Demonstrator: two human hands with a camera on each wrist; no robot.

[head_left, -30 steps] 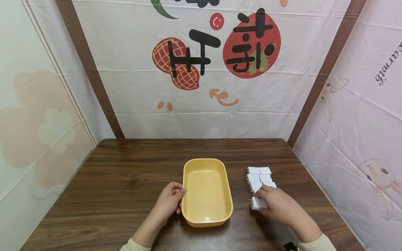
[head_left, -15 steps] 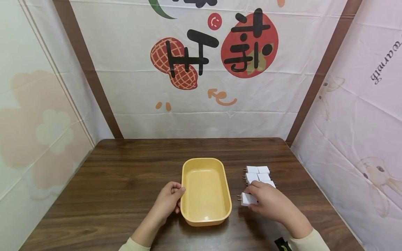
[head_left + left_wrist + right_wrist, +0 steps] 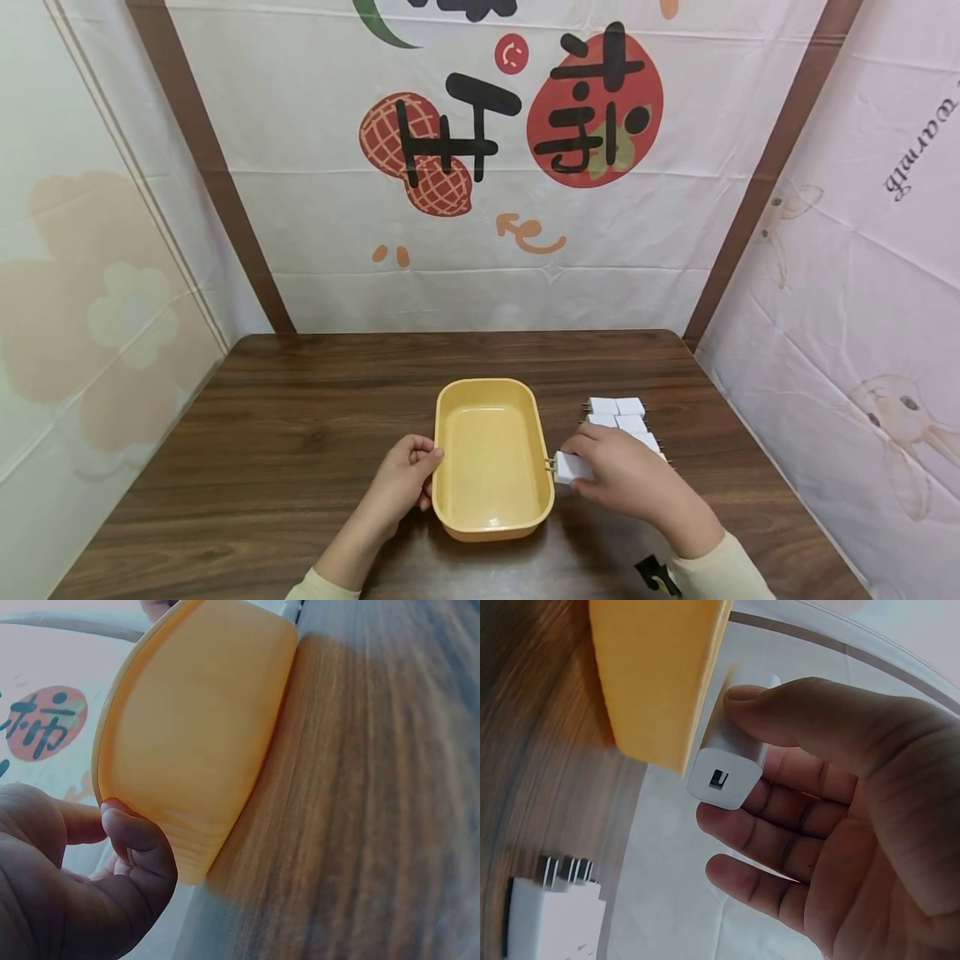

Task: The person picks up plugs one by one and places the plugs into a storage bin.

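Note:
A yellow rectangular tray [image 3: 491, 467] stands on the wooden table, its inside bare. At its left rim my left hand [image 3: 405, 477] pinches the edge between thumb and fingers; the left wrist view shows the thumb and curled fingers on the tray wall [image 3: 195, 727]. My right hand [image 3: 626, 475] holds a white USB charger plug [image 3: 573, 468] at the tray's right rim, prongs pointing left over the edge. In the right wrist view the charger's USB port end [image 3: 724, 780] faces the camera, thumb on one side and fingers on the other.
Several more white chargers [image 3: 617, 407] lie in paired rows at the right, partly hidden by my right hand. A black item [image 3: 657, 575] is by the right sleeve. A printed cloth [image 3: 322, 167] hangs behind the table.
My right hand has lifted a charger from the near end of the rows and carried it left to the tray's right rim. My left hand stays on the tray.

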